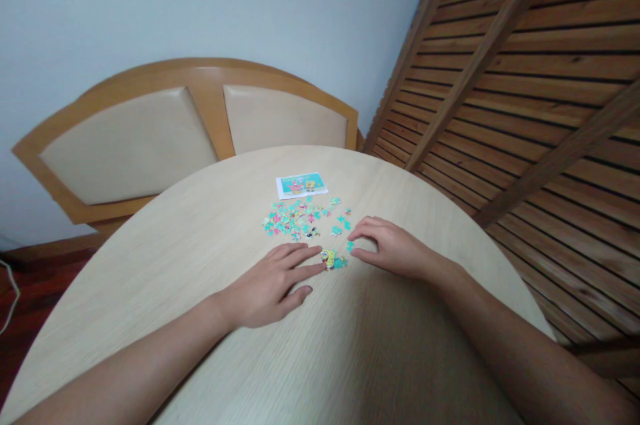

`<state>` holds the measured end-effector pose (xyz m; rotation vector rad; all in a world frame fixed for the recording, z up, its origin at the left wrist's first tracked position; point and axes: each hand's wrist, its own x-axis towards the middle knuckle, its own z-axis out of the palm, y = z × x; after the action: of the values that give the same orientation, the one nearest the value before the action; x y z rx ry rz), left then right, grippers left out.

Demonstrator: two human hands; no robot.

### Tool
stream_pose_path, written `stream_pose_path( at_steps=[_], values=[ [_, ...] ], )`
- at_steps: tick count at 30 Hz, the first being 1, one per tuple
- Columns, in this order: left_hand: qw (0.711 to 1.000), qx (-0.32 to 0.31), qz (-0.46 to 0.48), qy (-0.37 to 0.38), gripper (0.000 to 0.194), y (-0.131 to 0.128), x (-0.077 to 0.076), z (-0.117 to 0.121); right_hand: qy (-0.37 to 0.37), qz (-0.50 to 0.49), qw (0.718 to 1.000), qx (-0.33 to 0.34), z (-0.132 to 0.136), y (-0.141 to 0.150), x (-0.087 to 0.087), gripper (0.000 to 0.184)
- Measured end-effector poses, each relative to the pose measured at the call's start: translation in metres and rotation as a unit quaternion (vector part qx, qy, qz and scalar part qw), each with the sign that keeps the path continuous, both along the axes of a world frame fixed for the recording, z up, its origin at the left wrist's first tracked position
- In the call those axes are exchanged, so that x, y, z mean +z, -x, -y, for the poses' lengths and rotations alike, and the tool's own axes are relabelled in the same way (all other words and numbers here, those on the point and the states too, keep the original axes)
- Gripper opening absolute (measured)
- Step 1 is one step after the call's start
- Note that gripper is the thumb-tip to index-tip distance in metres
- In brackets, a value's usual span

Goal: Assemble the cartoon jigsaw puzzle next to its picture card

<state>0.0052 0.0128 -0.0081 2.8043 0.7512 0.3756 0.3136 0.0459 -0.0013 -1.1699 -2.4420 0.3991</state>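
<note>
A small joined patch of jigsaw puzzle (334,259), yellow on its left and teal on its right, lies on the table. My left hand (277,281) rests flat to its left, fingers stretched out, with fingertips touching the yellow part. To the right of the patch, my right hand (390,246) has its thumb and index finger at the edges of a teal puzzle piece (350,246), in a pinch. That piece sits close to the patch's upper right corner, apart from it. Beyond my hands, loose puzzle pieces (295,217) are spread in a pile, mostly teal with some pink and yellow.
Behind the pile lies a reference picture (303,185) with cartoon figures on teal. The round wooden table (200,211) carries everything. A padded bench back (135,145) stands at the far side, and a slatted wooden screen (525,78) leans along the right.
</note>
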Motion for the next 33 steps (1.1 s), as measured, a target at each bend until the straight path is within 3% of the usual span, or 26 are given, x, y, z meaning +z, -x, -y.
stream_pose_path(
  at_steps=[10,16,23,33],
  values=[
    [1.0,-0.003,0.011,-0.003,0.053,0.0,-0.002,-0.001,0.054,-0.015,0.998,0.026,0.003,0.0,0.004,0.014],
    [1.0,-0.002,0.0,-0.002,0.054,0.0,0.0,-0.001,0.081,-0.022,0.996,-0.002,0.005,0.002,0.006,0.016],
    [1.0,-0.003,0.007,-0.005,0.052,0.0,-0.001,-0.001,0.113,-0.052,0.992,0.008,0.01,0.007,0.011,0.007],
    [1.0,-0.002,0.0,-0.002,0.053,0.0,-0.001,-0.001,0.145,-0.076,0.985,0.054,0.016,0.013,0.012,0.016]
  ],
)
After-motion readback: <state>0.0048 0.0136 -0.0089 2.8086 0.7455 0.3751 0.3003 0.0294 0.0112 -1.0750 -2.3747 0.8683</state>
